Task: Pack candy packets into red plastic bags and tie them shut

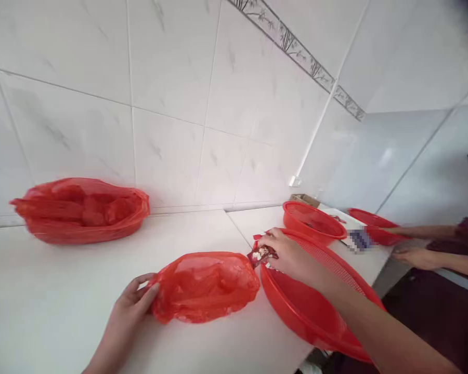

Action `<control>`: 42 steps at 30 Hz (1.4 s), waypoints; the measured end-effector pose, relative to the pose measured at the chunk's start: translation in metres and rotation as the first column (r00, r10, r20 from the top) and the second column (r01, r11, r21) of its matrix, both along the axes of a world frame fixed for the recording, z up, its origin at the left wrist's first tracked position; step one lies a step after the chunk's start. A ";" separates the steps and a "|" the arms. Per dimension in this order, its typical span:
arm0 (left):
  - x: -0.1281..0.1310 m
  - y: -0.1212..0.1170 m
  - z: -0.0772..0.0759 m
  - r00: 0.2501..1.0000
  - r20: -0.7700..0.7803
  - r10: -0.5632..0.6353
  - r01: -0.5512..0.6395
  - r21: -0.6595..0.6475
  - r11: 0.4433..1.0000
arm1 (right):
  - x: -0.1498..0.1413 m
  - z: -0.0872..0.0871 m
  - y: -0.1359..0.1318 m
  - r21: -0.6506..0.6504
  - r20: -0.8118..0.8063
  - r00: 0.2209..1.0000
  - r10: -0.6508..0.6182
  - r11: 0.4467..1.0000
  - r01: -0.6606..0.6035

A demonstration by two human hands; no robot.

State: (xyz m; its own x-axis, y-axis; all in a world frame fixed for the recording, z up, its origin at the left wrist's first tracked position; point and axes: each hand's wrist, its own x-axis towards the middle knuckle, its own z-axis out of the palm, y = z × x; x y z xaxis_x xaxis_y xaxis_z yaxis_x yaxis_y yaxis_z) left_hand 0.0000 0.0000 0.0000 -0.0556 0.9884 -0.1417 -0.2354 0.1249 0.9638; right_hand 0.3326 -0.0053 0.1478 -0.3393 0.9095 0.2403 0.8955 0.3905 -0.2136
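Observation:
A small oval tub lined with a red plastic bag (pixel 206 285) lies in front of me on the white counter. My left hand (pixel 134 301) is closed on the bag's gathered edge at the tub's left end, thumb on the near side. At the tub's right end, my right hand (pixel 283 254) is closed around small dark red and white packets (pixel 264 253), whose exact kind I cannot make out. That hand is over the rim of a large round red basket (pixel 296 314), which has a perforated wall. My right forearm crosses above the basket and hides part of its inside.
Another tub lined with a red bag (pixel 86 218) stands at the back left against the tiled wall (pixel 171 156). Beyond the large basket sit a second red basket (pixel 314 221) and a small cardboard box (pixel 304 199). A co-worker's hands (pixel 413 257) are near a red basket (pixel 368 215) at right.

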 end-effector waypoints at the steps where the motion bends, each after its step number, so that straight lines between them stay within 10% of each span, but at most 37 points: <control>1: -0.001 0.000 0.000 1.000 -0.008 -0.013 0.013 0.004 1.000 | -0.016 -0.005 0.001 0.003 0.028 0.997 0.071 0.997 -0.072; 13: -0.001 -0.002 -0.002 0.999 -0.036 0.000 0.002 0.047 0.999 | -0.134 -0.087 0.036 0.118 0.383 0.841 0.381 0.883 -0.454; 20: -0.004 0.002 -0.006 0.999 -0.032 -0.013 0.015 0.044 0.999 | -0.104 -0.109 0.014 0.246 -0.004 0.990 0.140 0.960 -0.135; 28: 0.000 -0.004 -0.001 0.999 -0.037 0.020 -0.017 0.070 0.997 | -0.083 -0.170 -0.035 0.400 -0.337 0.930 -0.145 0.872 0.281; 36: 0.005 -0.010 0.011 0.992 -0.098 0.075 -0.071 0.049 0.996 | -0.081 -0.195 -0.036 -0.019 -0.767 0.569 -0.296 0.897 0.441; 42: 0.003 -0.009 0.008 0.992 -0.095 0.079 -0.073 0.063 0.995 | -0.078 -0.187 -0.030 -0.316 -0.942 0.015 -0.336 0.900 0.301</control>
State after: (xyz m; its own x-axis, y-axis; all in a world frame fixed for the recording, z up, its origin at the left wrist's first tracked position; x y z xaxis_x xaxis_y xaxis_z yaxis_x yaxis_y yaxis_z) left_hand 0.0029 -0.0089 0.0084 -0.1414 0.9872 -0.0735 -0.1464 0.0526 0.9878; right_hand 0.2547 -0.0351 -0.0393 0.4976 0.8653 0.0600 -0.0726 0.1105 -0.9912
